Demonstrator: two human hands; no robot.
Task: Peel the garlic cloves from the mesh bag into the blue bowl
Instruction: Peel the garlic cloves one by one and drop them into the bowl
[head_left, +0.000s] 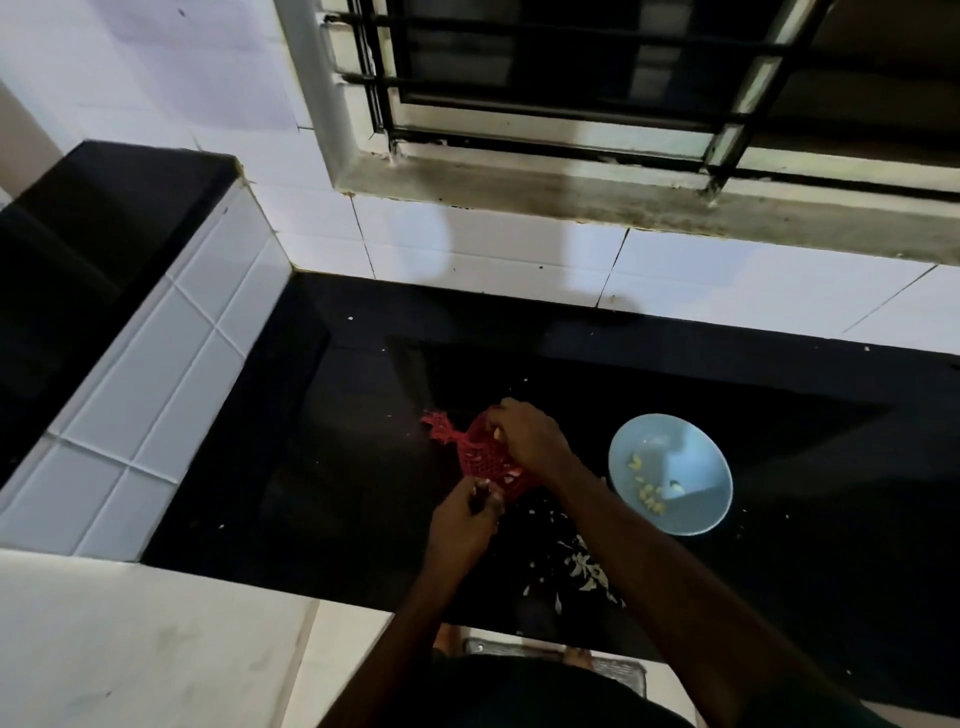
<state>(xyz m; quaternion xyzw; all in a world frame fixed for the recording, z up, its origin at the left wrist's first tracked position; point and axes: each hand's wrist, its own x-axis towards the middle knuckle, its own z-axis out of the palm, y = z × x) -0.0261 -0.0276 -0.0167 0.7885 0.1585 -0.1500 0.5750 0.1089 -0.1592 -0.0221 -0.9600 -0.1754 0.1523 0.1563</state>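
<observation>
Centre frame: your right hand (530, 436) grips the limp red mesh bag (480, 460) on the black counter (311, 467); your left hand (462, 525) curls at its near edge, holding what is unclear. The garlic cloves (649, 496) look small, light and slippery, so pinch each by its ends. The blue bowl (691, 449) waits at right.

A red mesh bag (480, 457) was laid slumped on the dark countertop (311, 467), its loose neck trailed out to the left. Its upper edge was gripped by the right hand (530, 436), and its lower edge was met by the curled fingers of the left hand (462, 525). A few pale garlic cloves (514, 473) could be made out through the netting. Just to the right, apart from the bag, a light blue bowl (696, 514) was set upright, and a small scatter of yellowish peeled cloves (649, 496) was held in its lower half.
</observation>
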